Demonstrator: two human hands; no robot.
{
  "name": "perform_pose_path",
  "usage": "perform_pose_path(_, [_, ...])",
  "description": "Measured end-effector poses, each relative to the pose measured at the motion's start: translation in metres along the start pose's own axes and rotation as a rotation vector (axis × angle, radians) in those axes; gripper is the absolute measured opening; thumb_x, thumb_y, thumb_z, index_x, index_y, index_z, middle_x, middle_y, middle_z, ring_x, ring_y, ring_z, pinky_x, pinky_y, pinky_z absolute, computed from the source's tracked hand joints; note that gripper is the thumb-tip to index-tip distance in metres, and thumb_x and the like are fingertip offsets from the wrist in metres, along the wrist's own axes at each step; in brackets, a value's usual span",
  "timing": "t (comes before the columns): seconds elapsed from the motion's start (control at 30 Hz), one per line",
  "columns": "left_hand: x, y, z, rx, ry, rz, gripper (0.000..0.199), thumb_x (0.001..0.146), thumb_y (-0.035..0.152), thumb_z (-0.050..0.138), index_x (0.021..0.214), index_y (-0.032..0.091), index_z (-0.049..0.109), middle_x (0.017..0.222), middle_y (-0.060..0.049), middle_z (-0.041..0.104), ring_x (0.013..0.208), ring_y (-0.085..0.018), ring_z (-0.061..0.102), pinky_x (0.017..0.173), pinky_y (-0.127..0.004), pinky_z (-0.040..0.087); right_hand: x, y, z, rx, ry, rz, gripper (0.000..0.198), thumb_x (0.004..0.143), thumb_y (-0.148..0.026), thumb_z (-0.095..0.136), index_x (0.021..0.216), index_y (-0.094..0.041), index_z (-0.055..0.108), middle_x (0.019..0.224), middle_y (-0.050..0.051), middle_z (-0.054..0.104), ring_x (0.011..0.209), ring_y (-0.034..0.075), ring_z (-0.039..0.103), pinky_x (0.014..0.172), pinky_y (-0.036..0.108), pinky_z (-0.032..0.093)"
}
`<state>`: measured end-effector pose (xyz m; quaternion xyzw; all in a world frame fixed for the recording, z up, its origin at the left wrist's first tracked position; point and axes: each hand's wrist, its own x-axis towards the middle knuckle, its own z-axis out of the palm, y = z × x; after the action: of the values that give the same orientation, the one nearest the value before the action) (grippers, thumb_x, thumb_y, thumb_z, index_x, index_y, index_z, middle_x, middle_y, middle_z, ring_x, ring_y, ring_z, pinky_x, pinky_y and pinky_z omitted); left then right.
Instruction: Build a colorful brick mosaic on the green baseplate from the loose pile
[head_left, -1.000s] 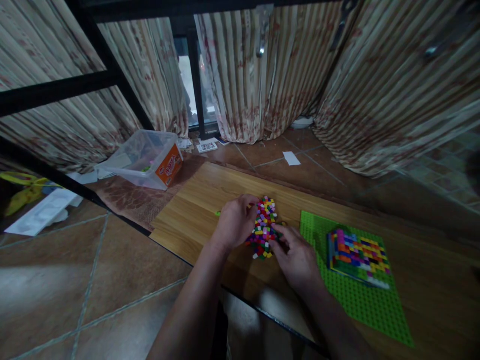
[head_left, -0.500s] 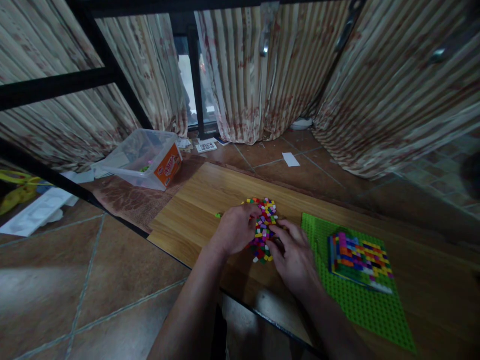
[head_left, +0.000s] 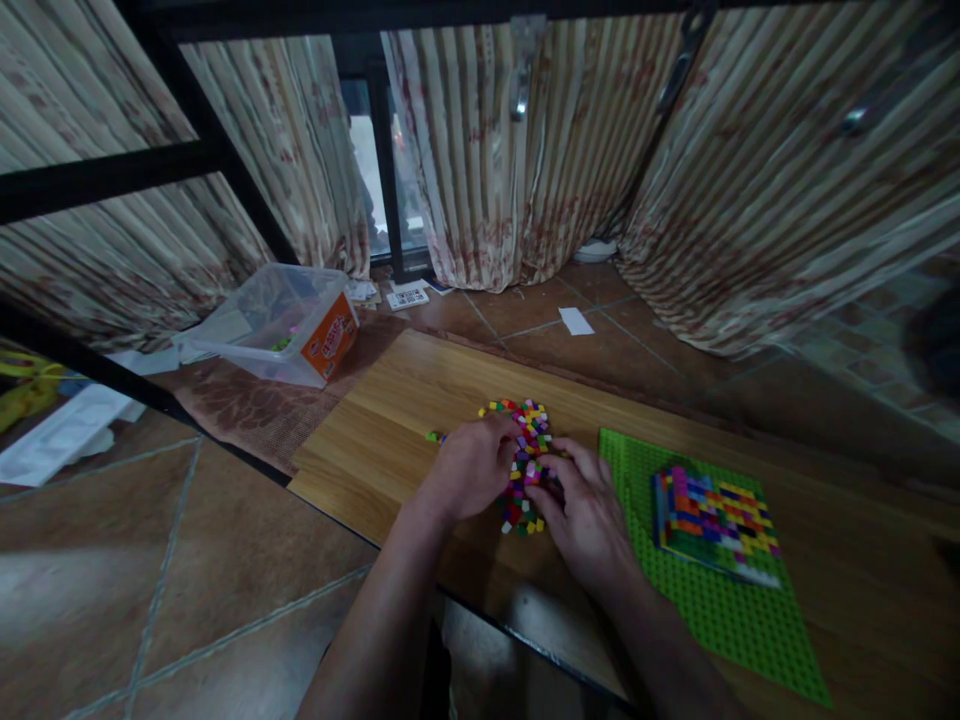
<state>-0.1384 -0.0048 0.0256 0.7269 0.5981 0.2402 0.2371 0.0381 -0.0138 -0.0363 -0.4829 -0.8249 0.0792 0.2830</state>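
Observation:
A pile of small multicoloured toy bricks (head_left: 534, 420) lies on the wooden board between my hands. My left hand (head_left: 474, 465) is at the pile's left side, its fingers curled inward over the bricks; what the fingertips hold, if anything, is hidden. From the right, my right hand (head_left: 589, 515) reaches to the pile's edge, thumb and forefinger apart around loose bricks, with a pink brick near their tips. Right of that hand is a green studded baseplate (head_left: 750, 625). On it sits a block built of coloured brick rows (head_left: 716, 515).
A clear plastic box (head_left: 277, 310) with an orange label stands beyond the board's far left end. One or more small green bricks (head_left: 433, 436) lie left of the pile. The wooden board (head_left: 390, 400) has a dark front edge. Striped curtains (head_left: 487, 150) hang behind.
Both hands stay at the pile with small finger movements. Bricks around the fingertips have shifted slightly, and more show at the pile's upper left. The view has moved a little.

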Motion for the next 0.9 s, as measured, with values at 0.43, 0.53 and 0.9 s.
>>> perform_pose_path(0.43, [0.002,0.015,0.015,-0.061,-0.137,0.052,0.021,0.082,0.010,0.049,0.082,0.019,0.068,0.082,-0.003,0.071,0.077,-0.017,0.065,0.069,-0.025,0.046,0.000,0.000,-0.006,0.108,0.035,-0.004,0.016,0.090,-0.019,0.051,0.099,-0.022,0.064,0.103,0.008,0.068,0.096,0.024,0.062,0.086,0.039,0.049])
perform_pose_path(0.53, [0.003,0.015,0.017,-0.095,-0.135,0.047,0.024,0.082,0.008,0.047,0.083,0.018,0.068,0.082,-0.003,0.072,0.077,-0.016,0.065,0.069,-0.025,0.046,0.000,0.001,-0.005,0.148,0.020,0.013,0.017,0.091,-0.017,0.048,0.095,-0.022,0.063,0.095,0.006,0.069,0.091,0.021,0.063,0.082,0.035,0.049])
perform_pose_path(0.9, [0.002,0.008,0.010,-0.086,-0.053,0.009,0.025,0.085,0.010,0.045,0.085,0.018,0.069,0.085,-0.005,0.073,0.079,-0.018,0.065,0.071,-0.027,0.046,0.000,0.006,-0.009,0.100,0.013,-0.034,0.021,0.091,-0.027,0.055,0.107,-0.021,0.067,0.111,0.009,0.065,0.103,0.025,0.057,0.089,0.042,0.048])
